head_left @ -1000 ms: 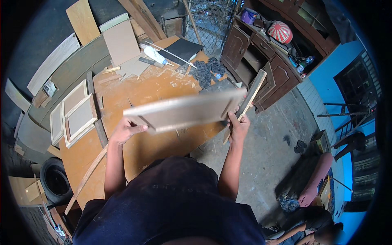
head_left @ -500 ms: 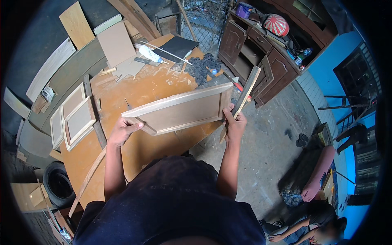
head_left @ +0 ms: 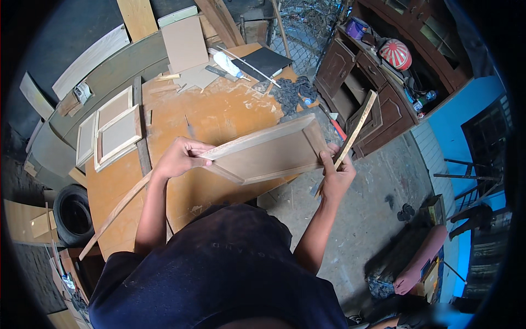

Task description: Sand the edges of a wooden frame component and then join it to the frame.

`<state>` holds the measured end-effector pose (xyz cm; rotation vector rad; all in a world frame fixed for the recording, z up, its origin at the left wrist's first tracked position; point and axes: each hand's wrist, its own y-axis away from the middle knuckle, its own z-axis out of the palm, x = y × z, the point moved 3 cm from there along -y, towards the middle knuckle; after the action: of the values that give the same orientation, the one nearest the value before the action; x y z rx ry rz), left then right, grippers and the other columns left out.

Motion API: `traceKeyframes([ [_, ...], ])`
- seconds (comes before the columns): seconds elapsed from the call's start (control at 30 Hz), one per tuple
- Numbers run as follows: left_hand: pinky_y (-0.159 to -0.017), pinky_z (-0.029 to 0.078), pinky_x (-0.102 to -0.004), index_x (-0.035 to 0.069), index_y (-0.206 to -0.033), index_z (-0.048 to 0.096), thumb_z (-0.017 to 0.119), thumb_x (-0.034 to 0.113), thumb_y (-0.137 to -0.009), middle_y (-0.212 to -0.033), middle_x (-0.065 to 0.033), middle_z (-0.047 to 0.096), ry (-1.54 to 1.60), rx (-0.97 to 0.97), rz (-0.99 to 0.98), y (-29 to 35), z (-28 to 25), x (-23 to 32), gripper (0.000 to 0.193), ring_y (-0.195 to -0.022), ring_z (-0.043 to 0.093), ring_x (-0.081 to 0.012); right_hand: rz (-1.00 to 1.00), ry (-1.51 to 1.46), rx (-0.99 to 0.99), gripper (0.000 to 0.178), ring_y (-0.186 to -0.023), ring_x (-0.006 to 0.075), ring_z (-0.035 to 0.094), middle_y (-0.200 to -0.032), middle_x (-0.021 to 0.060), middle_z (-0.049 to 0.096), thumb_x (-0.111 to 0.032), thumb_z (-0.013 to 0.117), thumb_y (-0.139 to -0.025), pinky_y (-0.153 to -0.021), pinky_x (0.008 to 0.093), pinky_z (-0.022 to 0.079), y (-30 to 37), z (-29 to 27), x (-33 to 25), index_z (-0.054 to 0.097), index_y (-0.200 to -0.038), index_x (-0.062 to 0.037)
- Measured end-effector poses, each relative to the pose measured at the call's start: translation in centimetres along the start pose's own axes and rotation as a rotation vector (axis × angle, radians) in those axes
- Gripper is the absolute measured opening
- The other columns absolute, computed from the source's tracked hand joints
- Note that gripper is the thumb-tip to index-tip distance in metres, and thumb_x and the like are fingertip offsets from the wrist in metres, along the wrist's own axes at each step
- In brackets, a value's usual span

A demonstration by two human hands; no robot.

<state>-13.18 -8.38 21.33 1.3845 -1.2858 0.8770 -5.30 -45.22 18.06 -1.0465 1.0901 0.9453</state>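
A wooden framed panel, with pale edge strips and a brown sheet inside, is held up in the air over the table's near right part. It tilts, its right end higher than its left. My left hand pinches its left end between thumb and fingers. Its right end is gripped by my right hand, which also clasps a long narrow wood strip that sticks up slantwise beside the panel. Some of the right fingers are hidden behind these pieces.
On the orange-brown table lie similar framed panels, a white glue bottle, a dark cloth and a thin pointed tool. A brown cabinet stands at far right. A tyre is at left.
The panel has swung to a steeper tilt, its right end moving right with my right hand and the strip. My left fingers now reach over its left end. The whole view has shifted.
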Motion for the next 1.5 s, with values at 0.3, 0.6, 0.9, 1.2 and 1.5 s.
traceKeyframes([
  [0.3,-0.079,0.054,-0.0269,0.002,-0.113,0.073,0.08,0.005,-0.081,-0.094,-0.0089,0.077,-0.274,0.029,0.135,-2.0,2.2,4.1,0.033,-0.084,0.067,-0.0089,-0.169,0.278,-0.126,0.026,-0.075,0.0105,0.064,-0.086,0.0076,0.071,-0.011,0.082,-0.08,-0.068,0.0271,0.05,1.7,3.8,-3.7,0.072,-0.102,-0.0004],
  [0.6,-0.08,0.053,-0.0258,-0.002,-0.105,0.075,0.081,0.003,-0.079,-0.094,-0.0073,0.076,-0.049,0.048,0.191,-3.5,1.7,5.0,0.027,-0.085,0.067,-0.009,-0.54,0.53,-0.184,0.027,-0.063,0.027,0.055,-0.073,0.0129,0.059,-0.012,0.084,-0.075,-0.06,0.0349,0.045,2.8,7.2,-3.6,0.065,-0.089,0.0014],
  [0.9,-0.082,0.053,-0.0268,0.001,-0.103,0.076,0.081,0.007,-0.08,-0.094,-0.0076,0.076,-0.154,0.169,0.309,-2.4,0.9,6.3,0.023,-0.084,0.069,-0.011,-0.626,0.54,-0.284,0.029,-0.07,0.0332,0.06,-0.08,0.0157,0.064,-0.01,0.082,-0.073,-0.064,0.0371,0.048,2.5,9.0,-5.1,0.067,-0.095,0.001],
  [1.2,-0.087,0.055,-0.0309,0.001,-0.102,0.076,0.079,0.007,-0.082,-0.098,-0.0112,0.076,-0.121,0.07,0.324,-2.5,2.3,6.6,0.021,-0.092,0.073,-0.0178,-0.652,0.578,-0.435,0.045,-0.094,0.0349,0.066,-0.104,0.0152,0.069,0.0,0.073,-0.065,-0.084,0.0412,0.053,2.2,9.4,-4.8,0.068,-0.11,-0.0011],
  [1.5,-0.083,0.056,-0.0326,0.002,-0.105,0.075,0.076,0.003,-0.08,-0.099,-0.0129,0.076,-0.438,0.037,0.416,-3.2,4.8,7.6,0.025,-0.088,0.073,-0.0233,-0.645,0.593,-0.396,0.044,-0.094,0.035,0.066,-0.103,0.0158,0.069,0.002,0.073,-0.065,-0.083,0.0407,0.053,1.7,8.4,-4.4,0.068,-0.109,-0.0007],
])
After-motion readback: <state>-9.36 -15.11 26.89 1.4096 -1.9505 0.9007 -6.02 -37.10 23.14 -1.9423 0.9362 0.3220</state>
